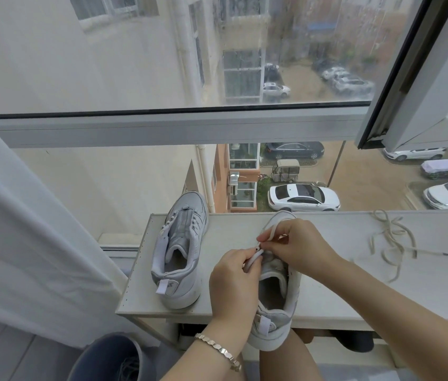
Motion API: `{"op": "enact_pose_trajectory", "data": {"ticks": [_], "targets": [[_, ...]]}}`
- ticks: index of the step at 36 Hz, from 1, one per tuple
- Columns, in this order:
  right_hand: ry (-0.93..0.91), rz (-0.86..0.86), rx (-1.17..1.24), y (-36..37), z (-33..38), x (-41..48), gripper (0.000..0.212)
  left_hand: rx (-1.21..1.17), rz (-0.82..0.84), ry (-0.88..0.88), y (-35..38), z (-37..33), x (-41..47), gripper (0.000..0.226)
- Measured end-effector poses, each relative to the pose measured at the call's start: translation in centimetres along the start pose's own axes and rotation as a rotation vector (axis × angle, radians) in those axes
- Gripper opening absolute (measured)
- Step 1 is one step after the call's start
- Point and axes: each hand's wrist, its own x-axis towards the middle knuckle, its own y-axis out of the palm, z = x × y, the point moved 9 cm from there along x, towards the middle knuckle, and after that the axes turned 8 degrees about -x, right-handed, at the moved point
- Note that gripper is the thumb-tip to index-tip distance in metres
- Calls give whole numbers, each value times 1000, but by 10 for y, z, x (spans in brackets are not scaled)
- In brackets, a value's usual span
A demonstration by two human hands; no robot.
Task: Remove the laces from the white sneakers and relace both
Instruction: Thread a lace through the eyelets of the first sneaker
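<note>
Window (162, 50): wide, rain-streaked glazing with a grey frame, one sash swung open at upper right; a yard with parked cars lies below.

Curtain (11, 215): white, hanging at far left.

Shelf (327, 284): long pale board set along the window, carrying both sneakers and a spare lace.

Bin (107, 358): grey and round, on the floor below the shelf's left end, only partly in view.

Unlaced sneaker (181, 251): white with grey panels, at the shelf's left end, toe against the glass and eyelets bare. Its white heel tab (165, 287) carries a small dark mark, too small to read.

Held sneaker (275, 298): same pattern, just right of the first and apart from it. The toe points to the window, the heel overhangs the near edge above the person's leg, and the upper is mostly hidden by the hands. Its heel tab mark is likewise unreadable.

Right hand (300, 243): over the forefoot, fingers curled, with fingertips pinching the lace end near its dark tip.

Left hand (234, 284): at the sneaker's left side, thumb and forefinger pinching the same lace lower down, the other fingers folded.

Loose lace (393, 243): off-white with a dark tip, lying in slack loops on the right of the shelf, well apart from the sneakers.

White lace (253, 259): flat, running between the two hands, with a loop rising behind the right fingers.

Bracelet (217, 350): silver links, worn on the left wrist.
</note>
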Motion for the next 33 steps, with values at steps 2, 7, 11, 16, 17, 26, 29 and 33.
{"op": "enact_pose_trajectory", "data": {"ticks": [2, 7, 11, 16, 17, 26, 29, 33], "targets": [[-17, 7, -3, -1, 2, -1, 16, -3, -7, -7, 0, 2, 0, 11], [5, 10, 65, 3, 0, -2, 29, -30, -2, -37, 2, 5, 0, 11], [53, 67, 144, 11, -1, -4, 25, -62, -11, -99, 0, 13, 0, 10], [202, 20, 124, -9, -16, -10, 18, -60, 24, -106, 4, 12, 1, 10], [184, -35, 7, -19, -15, -11, 15, -68, 27, -114, 4, 13, 1, 10], [-319, 242, -450, 17, 42, -11, 28, -129, 67, -175, 5, 19, -2, 10], [-306, 310, -484, 18, 44, -2, 25, -112, 73, -192, 3, 22, 1, 6], [-366, 379, -522, 13, 45, -4, 19, -102, 107, -189, 6, 21, 1, 7]]}}
